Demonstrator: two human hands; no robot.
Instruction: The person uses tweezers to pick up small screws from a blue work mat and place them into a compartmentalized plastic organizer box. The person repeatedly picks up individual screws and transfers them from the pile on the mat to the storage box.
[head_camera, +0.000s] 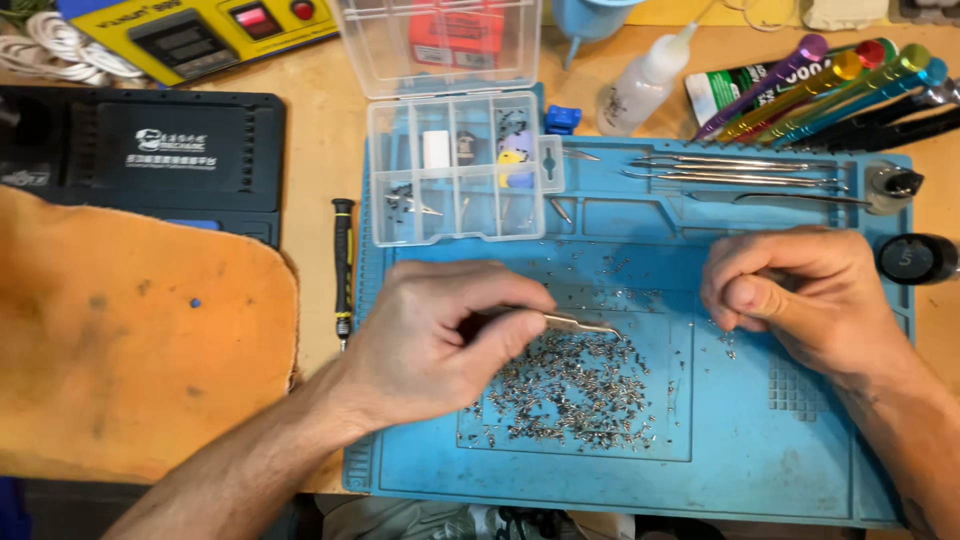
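Left hand (440, 335) pinches tweezers (580, 324) over the screw pile (575, 390) on the blue mat (780, 450); right hand (800, 295) is curled shut beside the pile.

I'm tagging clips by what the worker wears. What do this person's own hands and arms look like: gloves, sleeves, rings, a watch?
Both the left hand and the right hand are bare, with no gloves. Both forearms are uncovered as far as the picture shows. No ring, watch or wristband is visible.
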